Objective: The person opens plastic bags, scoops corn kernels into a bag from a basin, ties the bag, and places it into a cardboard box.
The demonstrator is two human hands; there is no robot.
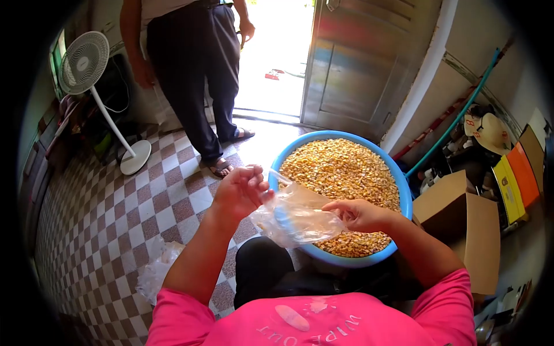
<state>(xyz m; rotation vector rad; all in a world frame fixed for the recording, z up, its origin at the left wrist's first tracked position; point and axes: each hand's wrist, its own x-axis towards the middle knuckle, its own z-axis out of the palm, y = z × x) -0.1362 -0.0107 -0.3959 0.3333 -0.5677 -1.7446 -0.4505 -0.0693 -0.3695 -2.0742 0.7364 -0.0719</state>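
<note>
A clear, crumpled plastic bag (297, 222) is stretched between my two hands, over the near left rim of a blue tub (279, 151). My right hand (360, 215) pinches the bag's right edge, thumb and forefinger together. At its upper left edge my left hand (242, 187) has its fingers curled against the film; the exact contact is hard to see. Yellow corn kernels (340, 170) fill the tub in a heap. Part of the kernels shows through and below the bag.
Another person (193, 75) in dark trousers and sandals stands before the open doorway. A white standing fan (85, 63) is at the left. More crumpled plastic (160, 268) lies on the checkered floor (115, 248). An open cardboard box (482, 242) stands right of the tub.
</note>
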